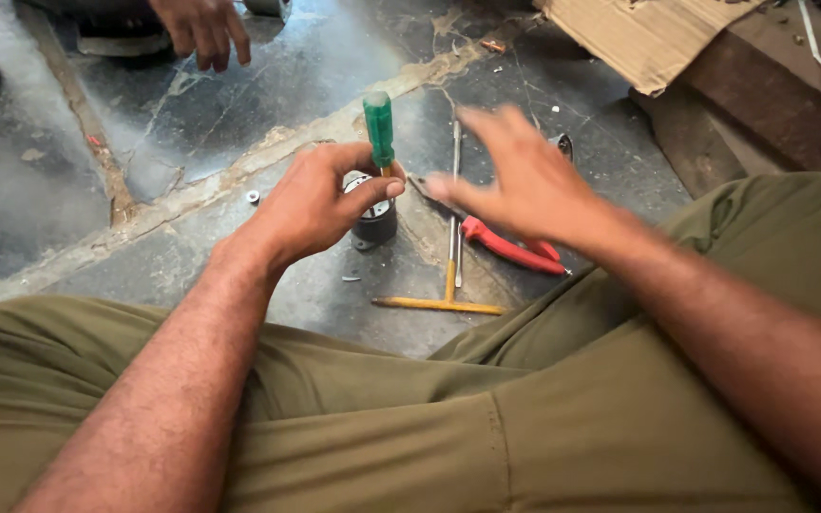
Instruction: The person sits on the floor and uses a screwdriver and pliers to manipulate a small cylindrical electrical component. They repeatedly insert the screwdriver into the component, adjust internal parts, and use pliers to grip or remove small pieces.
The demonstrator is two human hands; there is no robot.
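Small dark cylindrical part point(375, 220) with a silvery top stands upright on the floor point(239, 114), just ahead of your knees. A green-handled screwdriver point(378, 128) stands upright over it, tip hidden behind your thumb.

Your left hand point(320, 201) wraps the cylinder from the left; fingers closed around it, thumb against the screwdriver shaft just under the handle.

Your right hand point(523, 180) hovers to the right of the screwdriver, blurred, fingers spread open and holding nothing, fingertips near the handle but apart from it.

Under the right hand lie red-handled pliers point(510, 247), jaws pointing toward the cylinder. Beside them a yellow T-handle wrench point(449, 285) lies flat, its shaft running away from you, with a slim metal rod alongside. A small washer point(253, 197) sits left of your left hand.

Floor is dark, cracked, with a pale seam running diagonally. Torn cardboard point(639, 38) at upper right. Another person's hand point(203, 28) hangs at the top edge, well apart from yours.
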